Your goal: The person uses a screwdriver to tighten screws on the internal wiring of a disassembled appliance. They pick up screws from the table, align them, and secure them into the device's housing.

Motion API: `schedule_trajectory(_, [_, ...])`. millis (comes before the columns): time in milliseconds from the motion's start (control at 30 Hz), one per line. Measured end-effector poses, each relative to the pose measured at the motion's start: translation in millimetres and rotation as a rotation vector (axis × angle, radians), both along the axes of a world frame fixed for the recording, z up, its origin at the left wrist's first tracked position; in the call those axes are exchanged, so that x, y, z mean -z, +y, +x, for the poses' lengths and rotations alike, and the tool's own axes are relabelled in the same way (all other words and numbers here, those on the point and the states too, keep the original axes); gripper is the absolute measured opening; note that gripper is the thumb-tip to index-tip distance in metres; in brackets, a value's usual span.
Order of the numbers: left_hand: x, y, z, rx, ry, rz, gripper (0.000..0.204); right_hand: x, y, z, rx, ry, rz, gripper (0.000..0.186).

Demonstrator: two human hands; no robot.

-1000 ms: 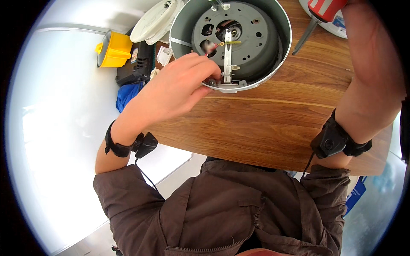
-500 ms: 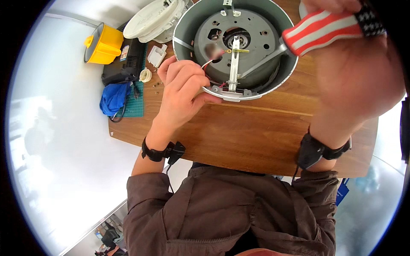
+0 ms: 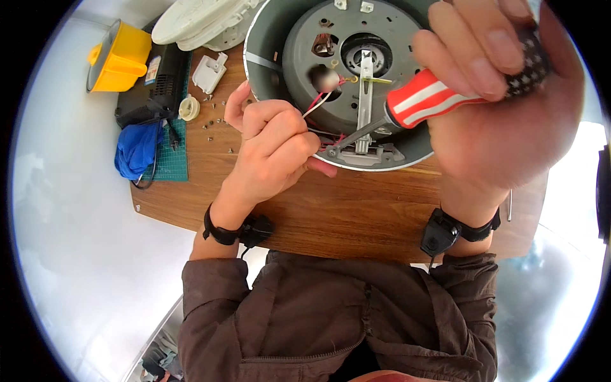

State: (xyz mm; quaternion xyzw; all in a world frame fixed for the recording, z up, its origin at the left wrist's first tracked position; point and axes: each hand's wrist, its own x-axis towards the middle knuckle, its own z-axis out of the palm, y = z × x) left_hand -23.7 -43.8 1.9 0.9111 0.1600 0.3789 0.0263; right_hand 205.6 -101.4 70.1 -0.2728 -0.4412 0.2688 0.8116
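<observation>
Grips a striped screwdriver (image 3: pixel 425 100) in the curled right hand (image 3: pixel 509 130), slanted into the metal housing (image 3: pixel 267 41). Clasps the rim (image 3: pixel 382 169) with half-curled left hand (image 3: pixel 273 141).

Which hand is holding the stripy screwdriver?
The right hand: its fingers wrap around the screwdriver, while the left hand touches the round metal housing.
</observation>
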Motion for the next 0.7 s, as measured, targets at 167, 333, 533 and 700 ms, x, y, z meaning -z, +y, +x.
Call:
schedule_trajectory(167, [2,0,-1,0.016,-0.034,0.015,0.033,0,0,3,0.02,-0.061,-0.007,0.022])
schedule_trajectory(333, [5,-1,-1,0.012,-0.058,0.015,0.032,0,-1,4,0.013,-0.098,-0.012,0.021])
schedule_trajectory(533, [3,1,-3,-0.007,-0.005,0.071,0.035,-3,-6,8,-0.005,-0.132,-0.017,0.022])
schedule_trajectory(700, [7,2,0,0.012,-0.058,0.067,0.026,-10,-16,18,0.006,-0.168,-0.022,0.023])
